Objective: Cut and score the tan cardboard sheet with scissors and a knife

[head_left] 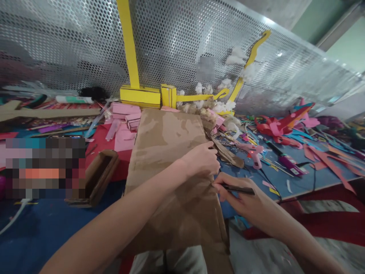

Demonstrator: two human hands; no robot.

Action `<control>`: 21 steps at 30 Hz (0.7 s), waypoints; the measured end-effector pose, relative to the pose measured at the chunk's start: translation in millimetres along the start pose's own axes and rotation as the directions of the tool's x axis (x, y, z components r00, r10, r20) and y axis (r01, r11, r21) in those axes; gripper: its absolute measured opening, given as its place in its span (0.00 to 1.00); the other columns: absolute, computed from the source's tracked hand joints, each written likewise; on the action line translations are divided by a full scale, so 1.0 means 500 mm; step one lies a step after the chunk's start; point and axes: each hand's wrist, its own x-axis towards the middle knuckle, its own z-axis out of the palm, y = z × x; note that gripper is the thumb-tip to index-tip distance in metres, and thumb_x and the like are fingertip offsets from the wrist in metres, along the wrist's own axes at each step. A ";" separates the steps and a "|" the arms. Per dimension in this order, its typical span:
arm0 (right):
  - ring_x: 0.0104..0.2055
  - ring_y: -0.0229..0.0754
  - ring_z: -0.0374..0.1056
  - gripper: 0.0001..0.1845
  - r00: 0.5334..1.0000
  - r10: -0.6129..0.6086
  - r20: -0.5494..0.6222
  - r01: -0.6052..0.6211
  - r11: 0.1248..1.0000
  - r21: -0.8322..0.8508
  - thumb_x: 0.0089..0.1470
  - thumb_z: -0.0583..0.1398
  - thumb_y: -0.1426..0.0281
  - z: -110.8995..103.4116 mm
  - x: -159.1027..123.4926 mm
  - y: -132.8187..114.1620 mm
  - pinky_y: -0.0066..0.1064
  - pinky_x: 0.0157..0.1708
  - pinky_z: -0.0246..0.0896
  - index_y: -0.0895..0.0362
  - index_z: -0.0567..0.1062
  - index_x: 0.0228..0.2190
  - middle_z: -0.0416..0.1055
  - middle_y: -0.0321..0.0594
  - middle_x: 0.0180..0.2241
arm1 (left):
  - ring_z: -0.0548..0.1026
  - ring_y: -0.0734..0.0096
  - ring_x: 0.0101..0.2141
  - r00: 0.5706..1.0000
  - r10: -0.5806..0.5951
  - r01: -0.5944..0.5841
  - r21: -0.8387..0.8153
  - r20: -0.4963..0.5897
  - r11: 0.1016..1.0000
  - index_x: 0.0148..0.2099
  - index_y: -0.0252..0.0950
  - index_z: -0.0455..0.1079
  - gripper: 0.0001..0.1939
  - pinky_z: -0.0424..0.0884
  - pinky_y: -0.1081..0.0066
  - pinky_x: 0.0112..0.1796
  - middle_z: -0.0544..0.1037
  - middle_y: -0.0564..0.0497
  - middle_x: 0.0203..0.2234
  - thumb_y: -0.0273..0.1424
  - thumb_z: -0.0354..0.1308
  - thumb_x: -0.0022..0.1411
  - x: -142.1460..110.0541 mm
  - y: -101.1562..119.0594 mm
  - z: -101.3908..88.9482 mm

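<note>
Nearby: open brown cardboard box (pixel 98 177), contents unseen. Brown cardboard sheet (pixel 171 171), blotchy, creased, pressed by curled left hand (pixel 201 160); right hand (pixel 242 196) pinching black pen (pixel 238 188).

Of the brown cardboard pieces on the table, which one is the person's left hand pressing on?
The large flat cardboard sheet at centre, under the left hand; the small open cardboard box lies untouched to its left.
</note>
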 end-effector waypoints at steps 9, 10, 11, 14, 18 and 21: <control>0.28 0.37 0.60 0.17 0.985 0.114 0.132 -0.124 0.990 0.070 0.73 0.49 0.62 -0.010 -0.011 -0.029 0.31 0.30 0.54 0.52 0.66 0.31 0.65 0.31 0.27 | 0.80 0.59 0.41 1.000 -0.013 0.014 -0.007 0.023 1.000 0.34 0.40 0.82 0.12 0.62 0.55 0.47 0.86 0.47 0.33 0.27 0.59 0.67 -0.015 -0.004 0.047; 0.28 0.37 0.59 0.17 0.982 0.126 0.141 -0.138 0.988 0.075 0.73 0.49 0.62 -0.010 -0.012 -0.031 0.31 0.29 0.53 0.52 0.66 0.31 0.64 0.31 0.27 | 0.80 0.59 0.41 1.000 -0.019 0.020 -0.009 0.024 1.000 0.34 0.40 0.82 0.12 0.62 0.55 0.47 0.86 0.47 0.34 0.27 0.58 0.68 -0.017 -0.006 0.053; 0.28 0.37 0.59 0.17 0.979 0.139 0.147 -0.152 0.985 0.080 0.72 0.49 0.62 -0.010 -0.014 -0.032 0.31 0.29 0.53 0.52 0.66 0.31 0.63 0.31 0.27 | 0.80 0.59 0.41 0.999 -0.027 0.027 -0.011 0.023 1.000 0.34 0.41 0.82 0.13 0.62 0.55 0.47 0.86 0.47 0.34 0.28 0.58 0.69 -0.019 -0.008 0.059; 0.30 0.37 0.59 0.16 0.976 0.155 0.152 -0.171 0.980 0.097 0.72 0.49 0.62 -0.008 -0.017 -0.034 0.30 0.29 0.54 0.52 0.65 0.31 0.64 0.32 0.28 | 0.80 0.58 0.41 0.998 -0.052 0.052 -0.013 0.024 0.999 0.34 0.41 0.82 0.15 0.62 0.54 0.48 0.86 0.47 0.34 0.30 0.55 0.71 -0.022 -0.013 0.075; 0.29 0.37 0.60 0.16 0.979 0.150 0.139 -0.163 0.983 0.085 0.72 0.50 0.62 -0.008 -0.015 -0.029 0.30 0.29 0.54 0.52 0.66 0.32 0.65 0.32 0.28 | 0.80 0.59 0.41 0.998 -0.048 0.048 -0.005 0.041 0.999 0.34 0.41 0.82 0.14 0.62 0.54 0.49 0.86 0.46 0.34 0.29 0.57 0.70 -0.020 -0.013 0.077; 0.29 0.37 0.61 0.15 0.981 0.143 0.132 -0.152 0.986 0.063 0.72 0.50 0.62 -0.009 -0.008 -0.024 0.30 0.31 0.56 0.53 0.67 0.32 0.66 0.31 0.28 | 0.80 0.59 0.39 0.998 -0.034 0.034 0.009 0.060 0.999 0.34 0.40 0.82 0.11 0.62 0.55 0.49 0.86 0.47 0.33 0.28 0.60 0.67 -0.017 -0.012 0.065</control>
